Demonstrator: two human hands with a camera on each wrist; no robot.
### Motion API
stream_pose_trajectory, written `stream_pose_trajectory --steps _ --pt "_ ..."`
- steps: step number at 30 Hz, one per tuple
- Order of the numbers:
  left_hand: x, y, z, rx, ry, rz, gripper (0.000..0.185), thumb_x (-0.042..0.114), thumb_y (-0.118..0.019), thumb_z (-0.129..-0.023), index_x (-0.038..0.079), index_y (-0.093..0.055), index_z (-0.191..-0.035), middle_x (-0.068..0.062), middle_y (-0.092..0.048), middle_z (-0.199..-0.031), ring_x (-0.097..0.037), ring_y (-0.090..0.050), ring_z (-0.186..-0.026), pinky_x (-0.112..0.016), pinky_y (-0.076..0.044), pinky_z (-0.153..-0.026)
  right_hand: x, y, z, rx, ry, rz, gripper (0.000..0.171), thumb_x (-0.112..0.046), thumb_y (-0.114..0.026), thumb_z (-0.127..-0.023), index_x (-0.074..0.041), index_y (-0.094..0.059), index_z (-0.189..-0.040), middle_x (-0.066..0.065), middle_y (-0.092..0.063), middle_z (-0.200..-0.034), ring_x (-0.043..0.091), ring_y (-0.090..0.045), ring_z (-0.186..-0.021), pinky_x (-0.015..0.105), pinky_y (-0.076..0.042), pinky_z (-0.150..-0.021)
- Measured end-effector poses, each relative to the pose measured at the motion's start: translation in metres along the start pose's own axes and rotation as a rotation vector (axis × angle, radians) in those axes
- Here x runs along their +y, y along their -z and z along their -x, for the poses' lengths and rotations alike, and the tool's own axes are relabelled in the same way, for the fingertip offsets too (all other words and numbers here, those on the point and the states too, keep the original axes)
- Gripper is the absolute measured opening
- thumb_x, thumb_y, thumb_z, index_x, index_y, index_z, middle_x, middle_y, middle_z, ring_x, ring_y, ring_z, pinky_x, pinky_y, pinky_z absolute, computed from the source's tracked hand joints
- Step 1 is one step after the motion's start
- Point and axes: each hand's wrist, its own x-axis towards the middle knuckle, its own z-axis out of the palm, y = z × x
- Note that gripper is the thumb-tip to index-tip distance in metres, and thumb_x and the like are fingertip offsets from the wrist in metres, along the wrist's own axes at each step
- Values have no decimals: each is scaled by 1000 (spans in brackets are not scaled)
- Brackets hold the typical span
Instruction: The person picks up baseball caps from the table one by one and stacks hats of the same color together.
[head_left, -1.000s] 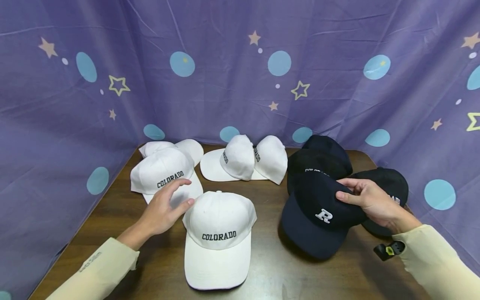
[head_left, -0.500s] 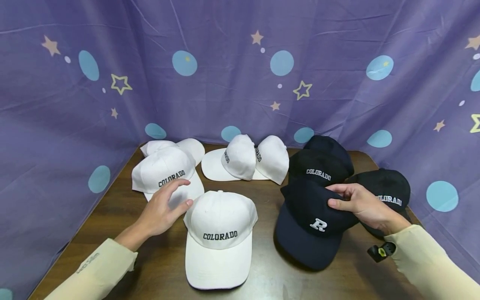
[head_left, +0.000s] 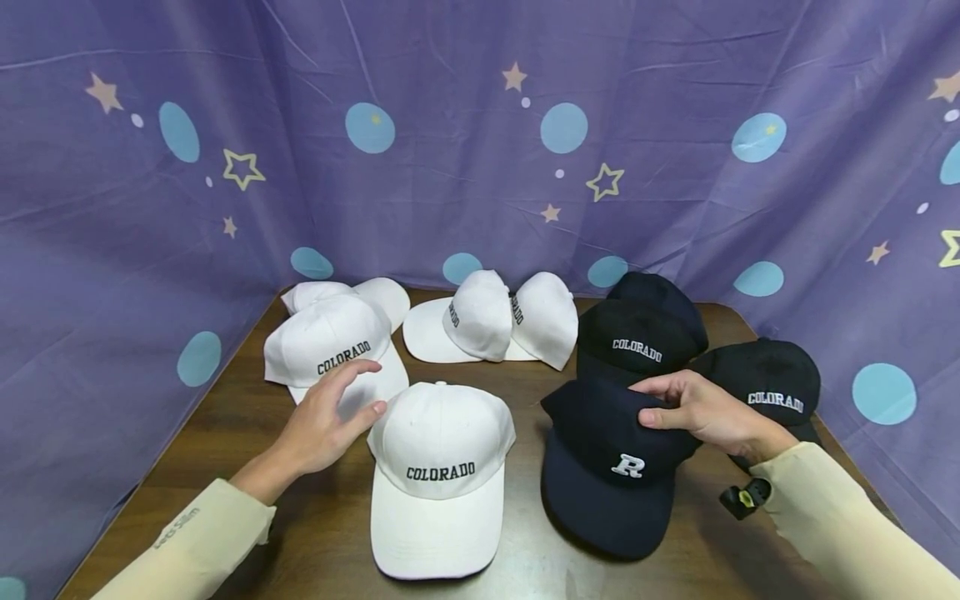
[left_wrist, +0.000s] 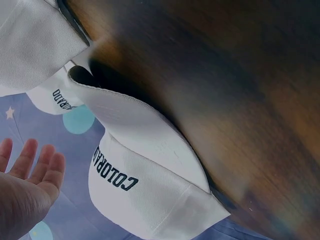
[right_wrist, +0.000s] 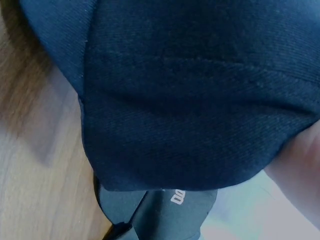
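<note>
My right hand (head_left: 708,417) pinches the crown of a navy baseball cap (head_left: 585,433) with a white R. In the right wrist view that cap (right_wrist: 195,125) fills most of the frame, with part of the hand (right_wrist: 300,175) at its right edge. My left hand (head_left: 326,425) hovers with relaxed, slightly bent fingers beside a white COLORADO cap (head_left: 438,533) at the table's front middle. The head view does not show whether the thumb touches that cap. In the left wrist view the left hand (left_wrist: 30,185) holds nothing.
Two overlapping white caps (head_left: 322,329) lie at the back left. Two more white caps (head_left: 480,321) sit nested at the back middle. Behind the navy cap are a black COLORADO cap (head_left: 637,329) and another dark cap (head_left: 656,292); one black cap (head_left: 772,371) lies right. A purple curtain (head_left: 465,200) surrounds the wooden table (head_left: 315,533).
My right hand has brought the navy R cap left and nearer the front, uncovering more of the black COLORADO caps behind it. The left hand has stayed nearly still.
</note>
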Motion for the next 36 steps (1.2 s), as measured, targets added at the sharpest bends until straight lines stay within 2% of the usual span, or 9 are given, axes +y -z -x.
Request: stream_pose_trajectory --steps 12,24,31,36 --pt "1 2 0 0 -6 -5 48 18 -72 -92 0 -57 -135 -18 -59 -137 -40 -52 -130 -60 -39 -106 2 -7 -13 -71 -12 0 34 1 -64 -98 8 -63 -132 15 -74 -117 25 -73 -103 37 -60 -86" --pt "0 1 3 10 -6 -22 48 18 -72 -92 2 -58 -134 -20 -58 -138 -40 -52 -130 -60 -39 -106 8 -13 -27 -145 -60 41 35 -4 -66 -99 5 -65 -132 20 -73 -116 29 -73 -104 39 -60 -86" --pt "0 2 2 10 -9 -23 48 19 -72 -92 2 -58 -135 -18 -59 -138 -39 -52 -131 -60 -39 -106 8 -11 -33 -132 -80 121 39 -7 -70 -96 0 -65 -135 19 -73 -119 30 -72 -106 39 -60 -88" --pt "-1 3 2 12 -11 -25 49 19 -73 -92 2 -58 -135 -17 -59 -138 -39 -52 -132 -59 -39 -107 8 -8 -33 -101 -90 183 46 -10 -74 -95 -2 -61 -139 14 -71 -123 27 -70 -110 34 -58 -92"
